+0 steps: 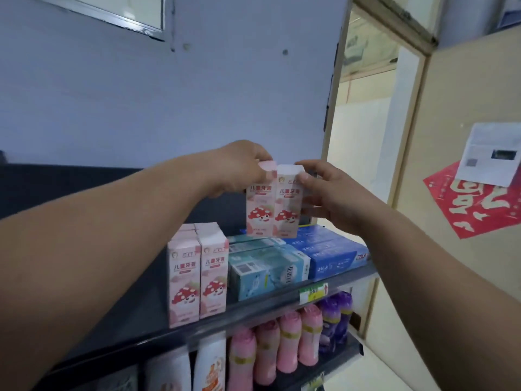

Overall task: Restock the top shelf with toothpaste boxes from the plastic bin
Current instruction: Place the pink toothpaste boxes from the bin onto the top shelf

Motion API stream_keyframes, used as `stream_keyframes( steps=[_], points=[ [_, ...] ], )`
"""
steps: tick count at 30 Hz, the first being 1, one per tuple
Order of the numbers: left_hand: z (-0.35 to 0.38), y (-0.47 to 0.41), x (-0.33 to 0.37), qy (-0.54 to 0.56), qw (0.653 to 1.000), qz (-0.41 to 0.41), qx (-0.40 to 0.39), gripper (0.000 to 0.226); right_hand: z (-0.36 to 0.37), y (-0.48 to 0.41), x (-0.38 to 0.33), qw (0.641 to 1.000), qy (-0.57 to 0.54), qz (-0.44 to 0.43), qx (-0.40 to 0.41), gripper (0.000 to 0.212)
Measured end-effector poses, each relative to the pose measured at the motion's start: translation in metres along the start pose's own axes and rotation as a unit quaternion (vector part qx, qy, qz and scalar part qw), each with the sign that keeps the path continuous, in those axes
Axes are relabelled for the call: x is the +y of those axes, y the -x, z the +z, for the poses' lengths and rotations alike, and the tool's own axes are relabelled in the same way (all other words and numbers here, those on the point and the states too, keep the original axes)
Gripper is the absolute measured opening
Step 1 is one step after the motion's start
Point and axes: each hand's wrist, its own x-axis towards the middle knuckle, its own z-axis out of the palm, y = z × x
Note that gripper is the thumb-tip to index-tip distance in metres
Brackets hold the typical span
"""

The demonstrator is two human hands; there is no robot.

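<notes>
In the head view, above the right part of the dark metal top shelf [253, 311]: two upright pink-and-white cardboard toothpaste boxes with a mushroom cartoon [260, 204], pressed side by side, bottoms just over or on the flat stack below; cannot tell which. Probably light and hollow, stiff along the edges yet easily dented on the broad faces. Glossy print, so likely a little slippery. Best taken near the top by the narrow outer sides, squeezing the pair together gently to prevent slipping or crushing. Left grip [239, 167] grasping the top of the left-hand box, fingers curled over its cap, forearm stretched up and forward from the lower left. Right grip [332, 193] grasping the outer side of the right-hand box, thumb at the front edge, fingers wrapped behind, arm reaching in from the lower right. Already standing at the shelf front: matching pink boxes [197, 277] in upright rows. Next to them, teal flat cartons [267, 269] and blue flat cartons [329, 249], stacked lying down. Plastic bin out of sight.
</notes>
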Motion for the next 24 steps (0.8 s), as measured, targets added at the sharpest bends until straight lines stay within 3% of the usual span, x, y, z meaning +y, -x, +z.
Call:
stream_keyframes(
  steps=[5, 9, 16, 24],
  points=[
    [-0.038, -0.013, -0.019, -0.073, 0.994, 0.044, 0.07, 0.031, 0.034, -0.044, -0.009, 0.998, -0.035, -0.045, 0.007, 0.028],
    [-0.061, -0.018, -0.049, -0.083, 0.992, 0.011, 0.092, 0.034, 0.065, -0.074, -0.004, 0.998, -0.056, -0.035, -0.015, 0.026],
    [-0.084, -0.021, -0.102, -0.039, 0.992, -0.1, 0.07, 0.029, 0.115, -0.11, 0.019, 0.993, -0.081, 0.022, -0.087, 0.026],
    [-0.075, -0.016, -0.144, 0.023, 0.981, -0.191, 0.006, 0.018, 0.131, -0.121, 0.052, 0.984, 0.011, 0.108, -0.143, 0.026]
  ],
)
